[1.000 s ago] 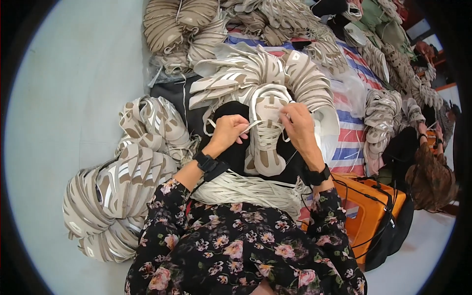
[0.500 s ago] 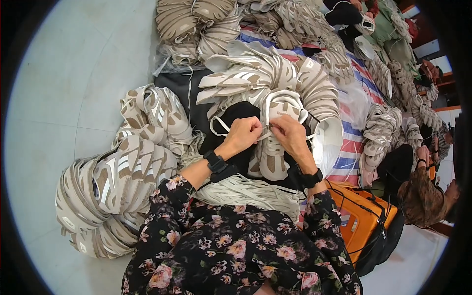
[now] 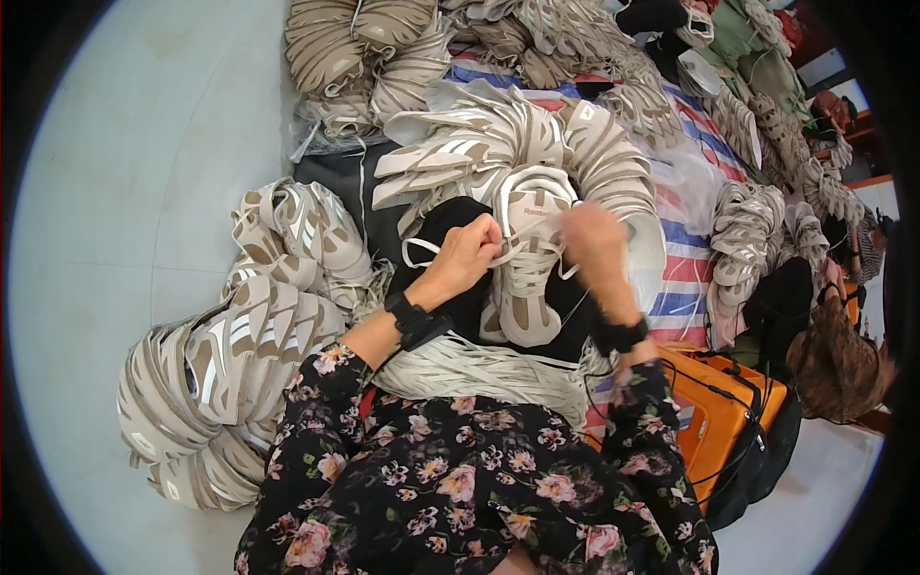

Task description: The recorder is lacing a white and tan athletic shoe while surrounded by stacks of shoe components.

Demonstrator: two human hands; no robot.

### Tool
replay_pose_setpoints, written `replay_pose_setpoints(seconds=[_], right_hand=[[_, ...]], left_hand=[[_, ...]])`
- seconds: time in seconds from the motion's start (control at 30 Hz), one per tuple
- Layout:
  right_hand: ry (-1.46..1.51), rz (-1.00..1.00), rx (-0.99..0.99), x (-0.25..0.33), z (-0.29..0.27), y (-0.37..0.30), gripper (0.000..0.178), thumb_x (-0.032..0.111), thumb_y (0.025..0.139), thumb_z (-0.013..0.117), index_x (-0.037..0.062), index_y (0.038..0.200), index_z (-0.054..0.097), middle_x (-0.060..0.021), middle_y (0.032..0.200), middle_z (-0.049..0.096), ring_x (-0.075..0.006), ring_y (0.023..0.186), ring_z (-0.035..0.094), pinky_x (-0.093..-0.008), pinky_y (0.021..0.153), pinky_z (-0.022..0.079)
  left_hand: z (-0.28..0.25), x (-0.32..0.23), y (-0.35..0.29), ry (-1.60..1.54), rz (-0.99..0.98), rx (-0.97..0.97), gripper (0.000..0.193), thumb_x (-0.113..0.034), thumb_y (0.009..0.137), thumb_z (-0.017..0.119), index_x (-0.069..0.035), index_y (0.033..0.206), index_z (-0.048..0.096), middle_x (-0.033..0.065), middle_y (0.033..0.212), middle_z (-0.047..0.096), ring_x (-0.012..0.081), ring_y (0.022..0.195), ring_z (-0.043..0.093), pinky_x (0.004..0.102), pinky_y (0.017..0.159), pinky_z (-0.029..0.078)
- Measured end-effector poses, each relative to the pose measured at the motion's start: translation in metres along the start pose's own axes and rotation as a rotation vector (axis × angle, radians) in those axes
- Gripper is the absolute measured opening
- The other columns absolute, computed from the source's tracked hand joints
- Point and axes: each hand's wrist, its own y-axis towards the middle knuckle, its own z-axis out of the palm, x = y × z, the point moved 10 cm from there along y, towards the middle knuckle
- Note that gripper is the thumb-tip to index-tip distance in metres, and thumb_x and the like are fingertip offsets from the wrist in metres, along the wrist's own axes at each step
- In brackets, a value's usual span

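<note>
A beige-and-brown sneaker upper (image 3: 529, 307) lies on my dark-covered lap, toe toward me, with pale laces crossing its front. My left hand (image 3: 467, 251) is closed in a pinch on a shoelace (image 3: 512, 251) at the left of the tongue, and a loop of lace hangs left of that hand. On the other side, my right hand (image 3: 594, 244) is curled and smeared by motion, with a strand running to its fingers. What its fingertips grip is partly hidden. Just below the toe lies a thick bundle of pale laces (image 3: 470, 372).
Strung bundles of matching uppers (image 3: 613, 158) curve around beyond my hands. More stacked uppers (image 3: 259, 355) stand at my left. An orange case (image 3: 714, 412) with black cables sits at my right on a striped sheet (image 3: 680, 259). Other people work at the far right.
My right hand has moved away from the tongue to the right, drawing lace outward. My left hand stays pinched and has shifted slightly left with the view.
</note>
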Motion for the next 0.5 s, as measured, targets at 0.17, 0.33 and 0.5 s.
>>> replay_pose_setpoints(seconds=[0.17,0.33,0.5], right_hand=[[-0.487,0.749,-0.216,-0.211,-0.125,-0.086,0.010,0.015,0.078,0.056,0.0065,0.077,0.061,-0.0104,0.076,0.057,-0.0281,0.069,0.055,-0.0379,0.065,0.044],[-0.116,0.228,-0.106,-0.114,-0.058,-0.037,0.036,0.006,0.064,0.068,0.0074,0.099,0.060,-0.0136,0.104,0.055,-0.0327,0.100,0.049,-0.0416,0.088,0.038],[0.191,0.056,0.059,-0.005,0.003,-0.005,0.021,0.007,0.063,0.066,0.0033,0.082,0.059,-0.0133,0.109,0.051,-0.0323,0.102,0.047,-0.0416,0.088,0.039]], left_hand=[[0.017,-0.005,-0.001,-0.012,-0.105,0.263,0.008,0.004,0.083,0.044,0.001,0.080,0.051,0.0053,0.071,0.057,0.0085,0.062,0.057,0.0221,0.047,0.048],[0.026,0.014,-0.003,-0.282,-0.227,0.250,0.010,-0.002,0.082,0.047,0.002,0.078,0.055,0.0054,0.069,0.057,0.0101,0.056,0.056,0.0208,0.044,0.045],[0.022,0.017,-0.024,-0.066,-0.313,0.478,0.013,-0.013,0.083,0.057,0.000,0.080,0.057,0.0063,0.072,0.055,0.0126,0.058,0.054,0.0234,0.047,0.043]])
